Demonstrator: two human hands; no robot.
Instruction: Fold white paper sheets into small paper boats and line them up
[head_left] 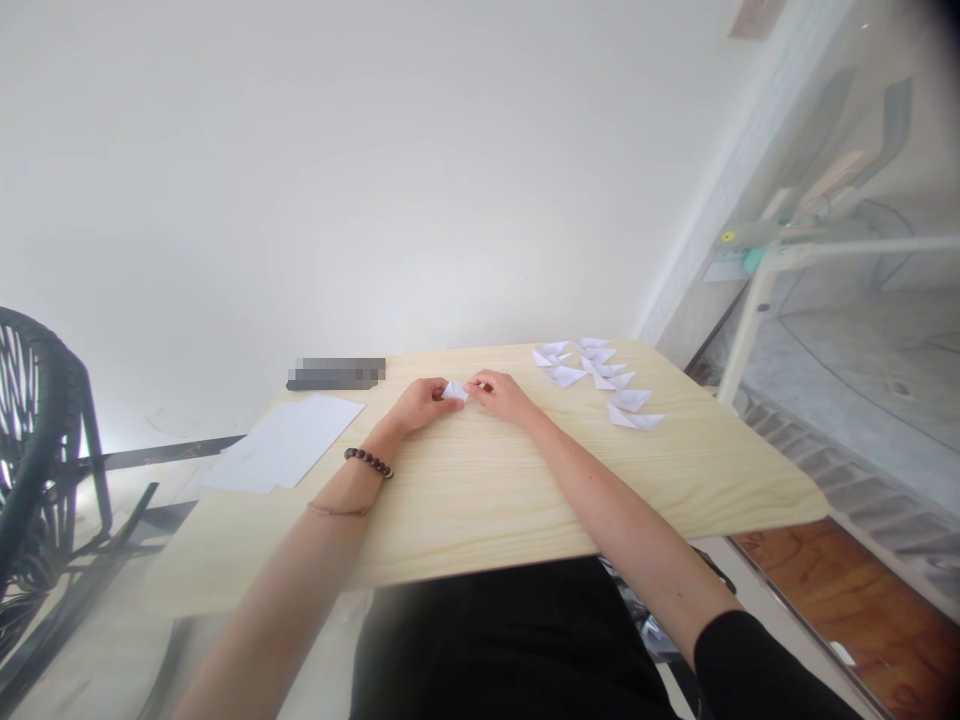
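A small piece of folded white paper (456, 391) is held between my two hands, over the middle of the wooden table. My left hand (421, 404) pinches its left side, thumb in front. At its right edge, my right hand (501, 393) grips the paper with closed fingertips. The fingers partly cover the paper, so its full shape is hidden. Several folded white paper boats (606, 376) stand grouped on the right part of the table. To the left of my left hand lie white paper sheets (300, 440), overlapping one another.
The light wooden table (480, 510) has its back edge near a white wall (420, 180). A dark object (334, 380), partly pixelated, lies at the back left. A dark woven chair (45, 440) stands at left. On the right is a glass panel (847, 330).
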